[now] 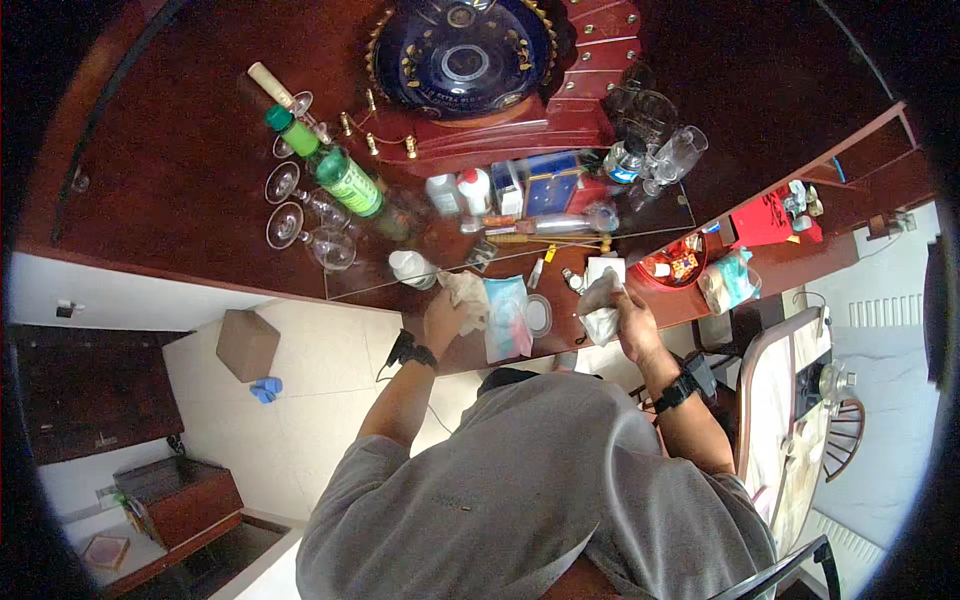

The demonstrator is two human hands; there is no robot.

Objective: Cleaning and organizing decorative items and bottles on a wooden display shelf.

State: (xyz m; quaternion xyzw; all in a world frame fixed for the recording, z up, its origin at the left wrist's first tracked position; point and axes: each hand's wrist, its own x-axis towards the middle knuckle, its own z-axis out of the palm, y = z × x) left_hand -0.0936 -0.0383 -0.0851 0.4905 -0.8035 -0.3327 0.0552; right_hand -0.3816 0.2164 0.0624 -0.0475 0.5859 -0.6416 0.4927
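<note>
My left hand (pixel 442 322) grips a crumpled beige tissue or cloth (pixel 469 300) above the front edge of a dark red wooden cabinet top (pixel 457 360). In my right hand (pixel 637 326) is a greyish-white crumpled wipe or cloth (pixel 602 311), which hangs down from the fingers. Between the hands lies a light blue and pink soft packet (pixel 506 322), with a round whitish lid (pixel 538 316) beside it. A white bottle (pixel 411 269) is just beyond my left hand. Partly covered by the right-hand cloth is a small white box (pixel 606 266).
Stemmed glasses (pixel 330 247) lie left near a green bottle (pixel 349 184). A large dark blue decorated bottle (pixel 461 64) rests in a red case (pixel 600 75) behind. Small bottles, boxes and sticks sit mid-cabinet. At right are a red round tray (pixel 645 276) and a plastic packet (pixel 729 281).
</note>
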